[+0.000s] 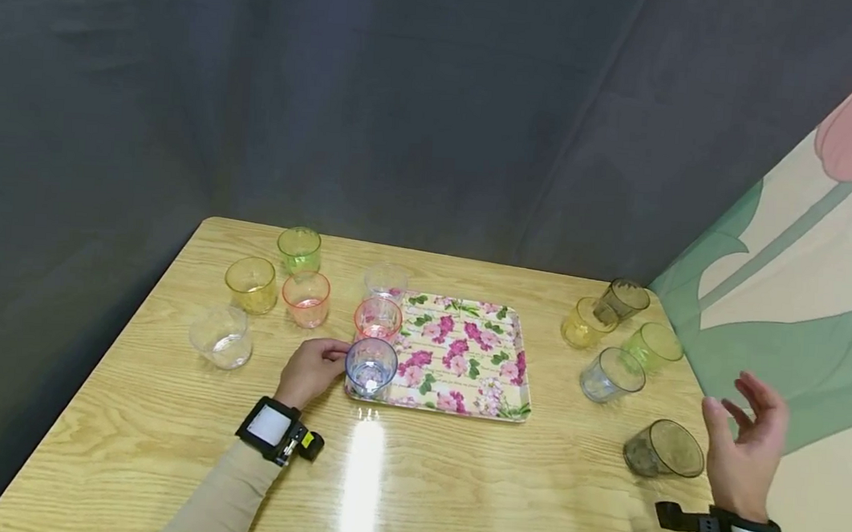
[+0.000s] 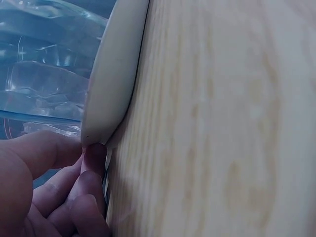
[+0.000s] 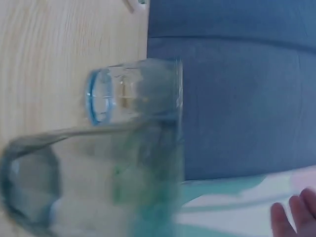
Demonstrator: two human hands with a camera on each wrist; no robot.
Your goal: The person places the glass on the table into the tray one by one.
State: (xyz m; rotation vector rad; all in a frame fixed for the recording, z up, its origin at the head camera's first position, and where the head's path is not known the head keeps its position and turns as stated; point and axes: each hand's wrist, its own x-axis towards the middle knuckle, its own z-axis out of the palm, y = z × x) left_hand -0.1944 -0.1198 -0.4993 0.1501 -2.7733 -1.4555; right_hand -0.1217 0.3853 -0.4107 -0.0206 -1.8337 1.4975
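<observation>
My left hand (image 1: 310, 371) pinches the left edge of a flower-patterned tray (image 1: 458, 352) between thumb and fingers; the left wrist view shows the tray's pale rim (image 2: 112, 81) at the fingertips. Along the tray's left side stand a blue cup (image 1: 371, 369), a red-rimmed cup (image 1: 377, 318) and a clear cup (image 1: 386, 280) in a row. Over at the right, my right hand (image 1: 749, 448) is raised with its fingers loosely spread and holds nothing. A smoky grey cup (image 1: 664, 450) is nearest to it, large in the right wrist view.
Left of the tray stand clear (image 1: 221, 340), yellow (image 1: 251, 286), pink (image 1: 306, 300) and green (image 1: 299, 249) cups. To its right are pale blue (image 1: 611, 376), yellow (image 1: 585, 324), green (image 1: 655, 347) and dark (image 1: 623, 300) cups. A dark curtain (image 1: 419, 121) hangs behind the wooden table (image 1: 457, 493).
</observation>
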